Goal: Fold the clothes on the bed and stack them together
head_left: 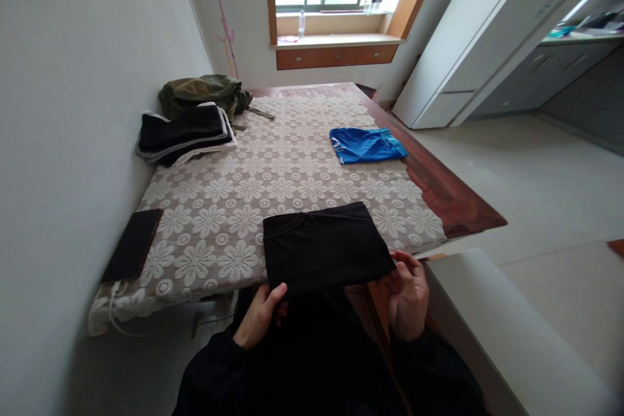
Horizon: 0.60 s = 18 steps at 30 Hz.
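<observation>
- The left hand [260,315] and right hand [407,296] are pinching the near corners of the black shirt [324,247], fingers closed on cloth, likely keeping the fold square.
- The shirt is lying folded at the near edge of the surface [292,175].

Left hand [260,315]: low and close to my body, thumb pointing forward on top, fingers curled under, grip pinched closed.
Right hand [407,296]: slightly higher, back of the hand showing, fingers bent inward, grip closed.
Arms: both bent, dark sleeves down to my wrists.
</observation>
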Each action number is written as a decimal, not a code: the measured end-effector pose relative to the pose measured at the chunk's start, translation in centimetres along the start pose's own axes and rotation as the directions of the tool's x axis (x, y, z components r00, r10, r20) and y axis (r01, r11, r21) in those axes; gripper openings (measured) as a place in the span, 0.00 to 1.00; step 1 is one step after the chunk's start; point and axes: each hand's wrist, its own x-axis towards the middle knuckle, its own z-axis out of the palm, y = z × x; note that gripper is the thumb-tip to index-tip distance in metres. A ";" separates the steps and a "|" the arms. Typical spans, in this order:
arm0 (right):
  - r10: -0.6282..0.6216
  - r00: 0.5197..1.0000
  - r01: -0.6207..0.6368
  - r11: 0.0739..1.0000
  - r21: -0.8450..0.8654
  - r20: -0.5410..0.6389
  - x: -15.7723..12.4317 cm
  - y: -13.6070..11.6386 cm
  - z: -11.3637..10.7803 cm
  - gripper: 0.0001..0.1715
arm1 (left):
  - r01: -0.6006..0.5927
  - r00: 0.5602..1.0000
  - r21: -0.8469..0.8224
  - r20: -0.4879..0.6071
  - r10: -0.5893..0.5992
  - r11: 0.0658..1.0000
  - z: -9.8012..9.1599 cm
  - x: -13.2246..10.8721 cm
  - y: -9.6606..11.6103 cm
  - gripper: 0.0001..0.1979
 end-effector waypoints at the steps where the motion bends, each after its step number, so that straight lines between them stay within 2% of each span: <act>1: 0.033 0.998 -0.030 0.998 0.060 -0.045 -0.5 0.1 0.4 0.23 | -0.003 1.000 -0.006 0.013 0.003 1.000 -0.1 0.0 -0.2 0.31; 3: 0.088 0.994 -0.077 0.986 0.149 -0.065 -1.8 0.6 1.3 0.21 | -0.012 1.000 -0.022 0.020 0.012 1.000 -0.1 0.0 -0.6 0.31; 5: 0.127 0.992 -0.120 0.975 0.186 -0.025 -3.3 1.4 2.2 0.19 | -0.016 1.000 -0.043 0.005 0.017 0.999 0.1 -0.1 -0.9 0.31; 8: 0.204 0.970 -0.222 0.965 0.137 0.134 -5.6 2.6 3.2 0.24 | -0.010 0.999 -0.087 -0.054 0.005 0.996 0.7 -0.4 -1.0 0.30; 10: 0.266 0.911 -0.292 0.956 0.038 0.316 -6.8 2.9 4.0 0.28 | 0.005 0.994 -0.131 -0.109 -0.019 0.991 1.2 -0.6 -0.9 0.29; 11: 0.287 0.863 -0.309 0.951 -0.015 0.415 -7.3 2.9 4.5 0.30 | 0.014 0.991 -0.157 -0.128 -0.035 0.988 1.4 -0.6 -0.9 0.29; 13: 0.314 0.738 -0.310 0.944 -0.113 0.597 -8.1 2.5 5.6 0.32 | 0.033 0.989 -0.199 -0.134 -0.061 0.979 1.7 -0.7 -0.9 0.29; 15: 0.330 0.632 -0.297 0.939 -0.174 0.701 -8.5 2.0 6.9 0.34 | 0.035 0.991 -0.206 -0.122 -0.061 0.978 1.8 -0.7 -1.0 0.30; 16: 0.341 0.604 -0.299 0.935 -0.191 0.721 -8.7 1.9 7.5 0.34 | 0.030 0.992 -0.194 -0.115 -0.053 0.980 1.7 -0.7 -1.0 0.30; 18: 0.367 0.618 -0.350 0.921 -0.174 0.695 -9.1 2.0 8.5 0.35 | 0.012 0.992 -0.158 -0.124 -0.032 0.987 1.5 -0.7 -1.2 0.31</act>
